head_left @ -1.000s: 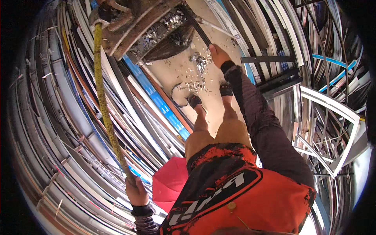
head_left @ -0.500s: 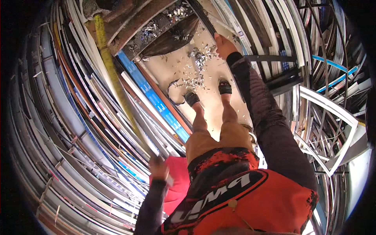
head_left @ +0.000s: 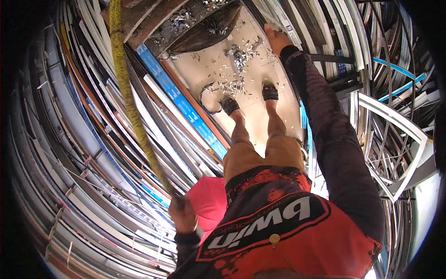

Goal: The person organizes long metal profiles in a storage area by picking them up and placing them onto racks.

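Observation:
My left hand point(head_left: 182, 215), slightly blurred, is wrapped round the lower end of a long, worn yellow pole point(head_left: 130, 100). The pole slants up and leftward across the stacked strips, and its far end lies beyond the upper edge of the view. Stretched forward, my right hand point(head_left: 278, 42) closes on a long dark bar point(head_left: 254, 15) beside the right-hand rack. Part of its grip is hidden by the hand itself. Small cut pieces point(head_left: 241, 58) lie scattered on the pale floor in front of my sandals.
Long strips point(head_left: 97, 125) fill racks on the left, with others point(head_left: 332, 28) at the right. A blue strip point(head_left: 181, 104) edges the floor. Ahead stands a dark, debris-covered surface point(head_left: 181, 25). White frames point(head_left: 399, 121) jut out at right; something red point(head_left: 209, 200) sits beside my left hand.
The yellow pole has risen and swung left, taking its far end out of view. My left hand is slightly lower and further left. The whole view has shifted a little; my right hand keeps its grip.

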### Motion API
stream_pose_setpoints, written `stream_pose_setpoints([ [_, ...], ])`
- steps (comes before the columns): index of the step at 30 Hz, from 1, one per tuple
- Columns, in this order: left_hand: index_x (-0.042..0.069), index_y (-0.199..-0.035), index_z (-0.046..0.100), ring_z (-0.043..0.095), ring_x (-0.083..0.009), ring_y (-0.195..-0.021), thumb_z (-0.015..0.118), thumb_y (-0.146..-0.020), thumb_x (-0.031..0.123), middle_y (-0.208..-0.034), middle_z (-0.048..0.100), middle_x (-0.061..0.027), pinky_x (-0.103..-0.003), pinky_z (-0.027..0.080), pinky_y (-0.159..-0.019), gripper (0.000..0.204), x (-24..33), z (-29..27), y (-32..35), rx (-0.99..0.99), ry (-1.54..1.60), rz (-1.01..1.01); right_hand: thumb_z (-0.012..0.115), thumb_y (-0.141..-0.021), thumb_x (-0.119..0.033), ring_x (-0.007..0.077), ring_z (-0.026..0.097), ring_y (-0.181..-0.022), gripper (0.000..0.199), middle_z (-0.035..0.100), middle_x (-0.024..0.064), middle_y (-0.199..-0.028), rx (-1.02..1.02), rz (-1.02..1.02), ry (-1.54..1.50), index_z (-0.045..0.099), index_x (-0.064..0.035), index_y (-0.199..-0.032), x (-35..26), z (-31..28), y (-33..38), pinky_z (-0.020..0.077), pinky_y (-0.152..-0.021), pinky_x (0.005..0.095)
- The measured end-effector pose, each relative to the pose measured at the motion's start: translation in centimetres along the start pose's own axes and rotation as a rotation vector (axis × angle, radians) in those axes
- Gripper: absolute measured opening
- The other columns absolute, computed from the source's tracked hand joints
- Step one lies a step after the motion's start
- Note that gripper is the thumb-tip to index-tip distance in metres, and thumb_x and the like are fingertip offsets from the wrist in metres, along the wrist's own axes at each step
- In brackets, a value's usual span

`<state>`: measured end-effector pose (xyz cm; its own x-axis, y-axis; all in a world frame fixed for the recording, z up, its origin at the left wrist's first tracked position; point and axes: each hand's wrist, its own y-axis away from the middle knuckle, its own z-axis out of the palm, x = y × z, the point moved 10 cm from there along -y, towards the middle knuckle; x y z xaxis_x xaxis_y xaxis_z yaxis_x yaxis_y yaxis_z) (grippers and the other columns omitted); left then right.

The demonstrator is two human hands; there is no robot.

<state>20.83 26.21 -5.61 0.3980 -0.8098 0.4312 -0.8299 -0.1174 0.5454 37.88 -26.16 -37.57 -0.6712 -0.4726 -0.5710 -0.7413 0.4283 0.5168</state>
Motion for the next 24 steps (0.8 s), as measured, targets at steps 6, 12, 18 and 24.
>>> stream_pose_setpoints([
  [6, 0.004, -0.074, 0.048, 0.039, -0.0128, -0.056, 0.063, -0.09, 0.018, -0.059, 0.044, -0.0028, -0.031, 0.036, -0.053, 0.027, 4.2, -6.4, 3.9, -0.031, -0.048, -0.178, 0.018, -0.09, -0.074, 0.0401, 0.064, -0.096, 0.093, 0.065, 0.0301, -0.099, -0.133, 0.081, -0.097, 0.064, 0.0052, -0.107, -0.8, 1.6, 0.6, 0.0454, -0.09, 0.0463],
  [12, 0.001, -0.078, 0.053, 0.046, -0.0187, -0.053, 0.067, -0.088, 0.018, -0.061, 0.051, -0.0098, -0.034, 0.039, -0.052, 0.024, 4.6, -6.1, 3.4, -0.038, -0.065, -0.111, 0.012, -0.09, -0.074, 0.0457, 0.054, -0.112, 0.097, 0.059, 0.0338, -0.114, 0.049, -0.026, 0.009, 0.063, 0.0073, -0.111, -0.4, -0.1, -0.1, 0.0397, -0.098, 0.0487],
  [18, 0.005, -0.073, 0.046, 0.038, -0.0095, -0.054, 0.061, -0.093, 0.015, -0.058, 0.042, 0.0023, -0.03, 0.033, -0.05, 0.027, 4.1, -5.9, 3.5, -0.12, -0.037, -0.161, 0.013, -0.093, -0.069, 0.0479, 0.056, -0.107, 0.089, 0.061, 0.0313, -0.109, 0.03, -0.033, 0.149, 0.064, 0.0018, -0.111, 4.0, -1.3, 2.7, 0.0411, -0.096, 0.0496],
  [24, 0.001, -0.074, 0.051, 0.043, -0.0141, -0.054, 0.064, -0.087, 0.012, -0.06, 0.048, -0.006, -0.033, 0.035, -0.051, 0.022, 4.8, -6.7, 4.2, 0.019, -0.004, -0.188, 0.036, -0.098, -0.054, 0.0495, 0.057, -0.094, 0.061, 0.061, 0.0307, -0.092, 0.073, -0.056, -0.121, 0.061, 0.0013, -0.091, 6.1, 0.9, 9.4, 0.0448, -0.079, 0.0518],
])
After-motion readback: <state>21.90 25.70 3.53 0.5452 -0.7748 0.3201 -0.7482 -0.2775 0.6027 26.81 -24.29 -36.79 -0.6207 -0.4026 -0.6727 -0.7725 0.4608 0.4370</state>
